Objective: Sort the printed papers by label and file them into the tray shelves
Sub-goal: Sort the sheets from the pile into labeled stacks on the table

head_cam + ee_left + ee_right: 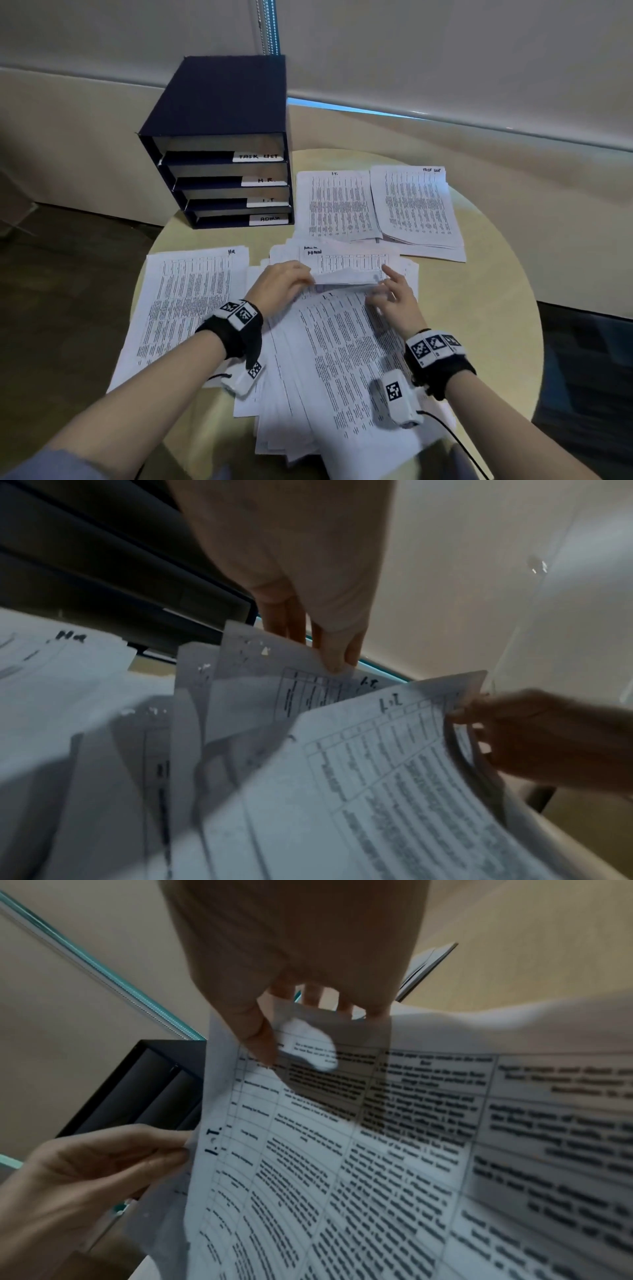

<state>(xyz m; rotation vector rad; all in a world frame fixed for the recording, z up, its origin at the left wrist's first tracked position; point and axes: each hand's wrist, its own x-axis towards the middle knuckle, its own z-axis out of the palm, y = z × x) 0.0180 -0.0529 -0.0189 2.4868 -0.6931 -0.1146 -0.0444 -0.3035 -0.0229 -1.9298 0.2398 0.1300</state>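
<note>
1. Head: both hands lift an I.T. sheet (346, 277) off the pile (329, 370) on the bench (496, 308) — tray (222, 144) stands behind.
2. Left wrist: left hand (308, 588) pinches a sheet's top edge.
3. Right wrist: right hand (301, 961) pinches the I.T. sheet — thumb on its face.

The tray shelves (222, 178) carry white tags, top to bottom: "TASK LIST" (258, 156), "H.R." (264, 180), "I.T" (269, 201) and "ADMIN" (269, 219). Handwritten corner labels mark the paper piles: "HR" (232, 251), "ADMIN" (314, 252), "I.T." (334, 173) and "TASK LIST" (431, 170). The lifted sheet (342, 1164) reads "I.T." (212, 1139); its printed table is too blurred to read.
</note>
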